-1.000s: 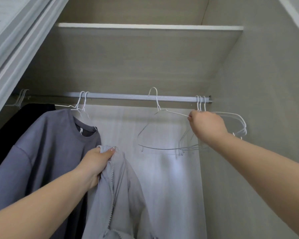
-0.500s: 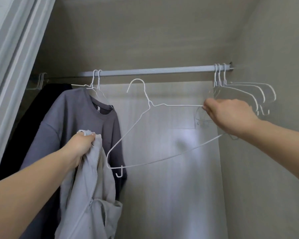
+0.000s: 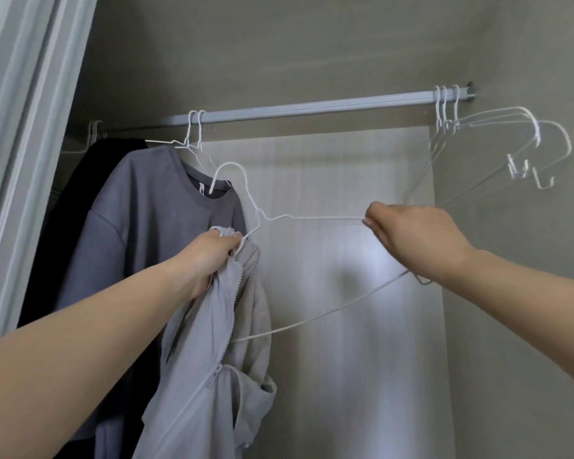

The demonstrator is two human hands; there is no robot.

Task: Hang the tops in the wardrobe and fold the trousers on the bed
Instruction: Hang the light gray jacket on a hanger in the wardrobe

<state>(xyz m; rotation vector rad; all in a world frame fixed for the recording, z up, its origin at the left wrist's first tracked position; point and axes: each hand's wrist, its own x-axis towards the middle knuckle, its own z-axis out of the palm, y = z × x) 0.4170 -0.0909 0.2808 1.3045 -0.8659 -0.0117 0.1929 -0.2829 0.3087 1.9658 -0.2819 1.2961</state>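
Head view is showing two bare forearms reaching into a wardrobe, and nearest to the camera the left hand is gripping the top edge of a light grey zip-up jacket, its fingers curled tightly round the bunched collar. The jacket is hanging limp below that hand, its zip running down the front and its lower folds drooping towards the bottom of the frame. The right hand is pinching one shoulder of a white wire hanger between thumb and fingers, the rest of the fingers being curled in. This hanger is hanging free of the rail, tilted, with its hook pointing up to the left in front of a shirt neck and its other shoulder touching the jacket collar just beside the left hand; whether that end is already inside the jacket cannot be told. Its bottom wire is sloping down from the right hand to the jacket. Just behind the jacket a purple-grey sweatshirt is hanging on white hangers from the metal rail, and a black garment is hanging to its left, next to the wardrobe's door frame. At the far right end of the rail three empty white hangers are hanging together, close against the side wall.
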